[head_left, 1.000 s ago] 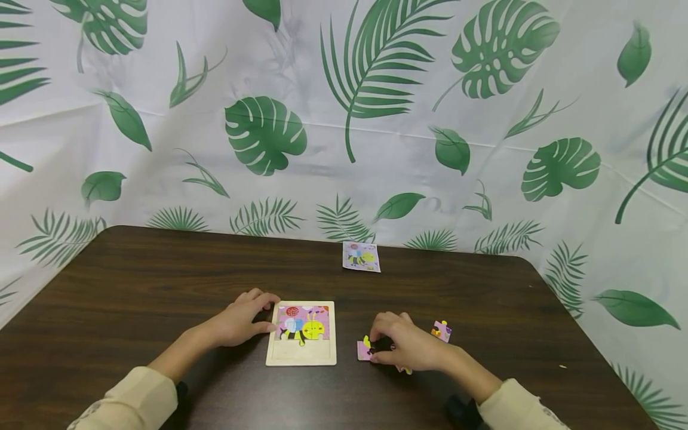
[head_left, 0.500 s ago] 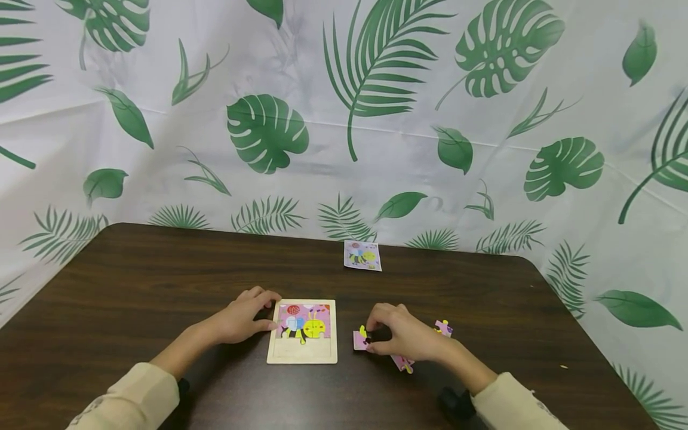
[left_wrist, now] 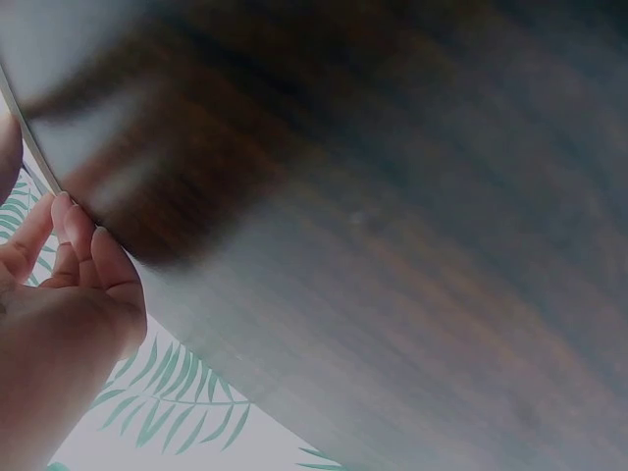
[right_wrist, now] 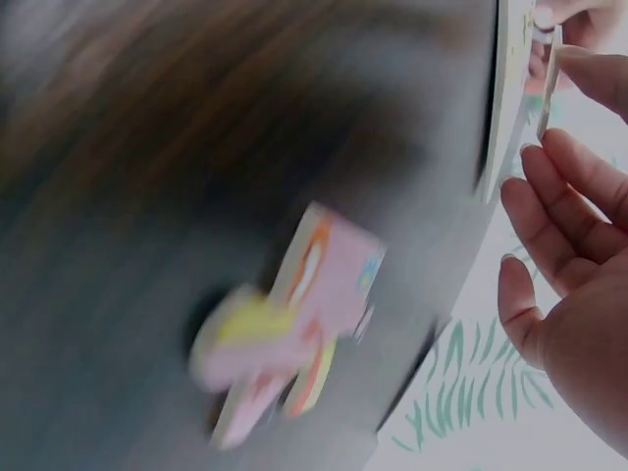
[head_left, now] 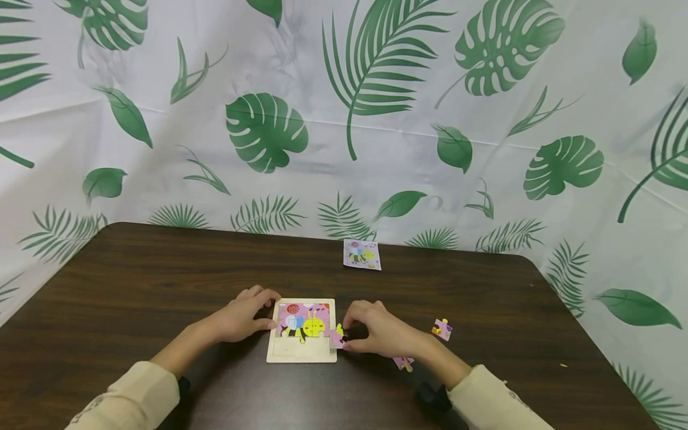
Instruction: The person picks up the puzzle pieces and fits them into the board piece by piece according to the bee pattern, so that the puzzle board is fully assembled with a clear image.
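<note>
The wooden puzzle tray [head_left: 301, 352] lies on the table, its upper part filled with pieces of a bee picture and its lower strip bare wood. My left hand [head_left: 242, 316] holds the tray at its left side, thumb on the left edge and index finger at the far left corner. My right hand [head_left: 381, 331] pinches a pink and yellow puzzle piece [head_left: 337, 338] by its right side, over the tray's right edge. In the right wrist view this piece [right_wrist: 551, 83] shows edge-on between thumb and fingertips.
Two loose puzzle pieces lie right of the tray: one piece [head_left: 403, 362] below my right forearm, another piece [head_left: 442, 329] farther right. A picture card [head_left: 362, 255] with the same bee lies at the table's far edge. Behind hangs a leaf-print cloth [head_left: 376, 173].
My right hand has lifted the puzzle piece and carried it left to the tray's right edge, uncovering the loose pieces behind it. My left hand stays on the tray.
</note>
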The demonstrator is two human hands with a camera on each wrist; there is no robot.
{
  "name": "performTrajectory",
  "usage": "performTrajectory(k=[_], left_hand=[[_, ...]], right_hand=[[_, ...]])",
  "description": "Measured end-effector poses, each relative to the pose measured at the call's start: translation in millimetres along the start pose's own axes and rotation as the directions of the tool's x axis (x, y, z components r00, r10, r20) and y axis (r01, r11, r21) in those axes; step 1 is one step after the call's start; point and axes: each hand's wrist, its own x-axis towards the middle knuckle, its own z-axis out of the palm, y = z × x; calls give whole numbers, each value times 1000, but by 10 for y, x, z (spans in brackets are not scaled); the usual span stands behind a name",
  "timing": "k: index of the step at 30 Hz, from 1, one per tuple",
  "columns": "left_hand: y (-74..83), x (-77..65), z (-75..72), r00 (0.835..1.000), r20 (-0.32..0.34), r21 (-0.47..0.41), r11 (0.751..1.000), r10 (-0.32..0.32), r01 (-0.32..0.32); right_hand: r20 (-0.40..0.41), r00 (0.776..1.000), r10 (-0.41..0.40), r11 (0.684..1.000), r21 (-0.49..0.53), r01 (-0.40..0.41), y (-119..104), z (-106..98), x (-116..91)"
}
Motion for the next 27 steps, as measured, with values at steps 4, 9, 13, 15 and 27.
performTrajectory(k=[4,9,13,15,27], left_hand=[[10,-5,-4,1000,2,-2,1000,2,-2],[6,0,-1,1000,0,-3,1000,2,-2],[3,2,1,1000,1,-4,1000,2,-2],[1,2,2,1000,2,-5,1000,2,-2],[-26,3,-2,1000,-1,-8,1000,28,-28]], right_hand=[[17,1000,-11,1000,-2,11,-73,44,69],[19,999,-26,1000,-13,26,-141,98,156],[25,999,-29,999,-25,30,-188,137,227],[30,999,-35,999,-23,35,-202,158,257],[21,998,-66,996,-52,67,-297,241,413]])
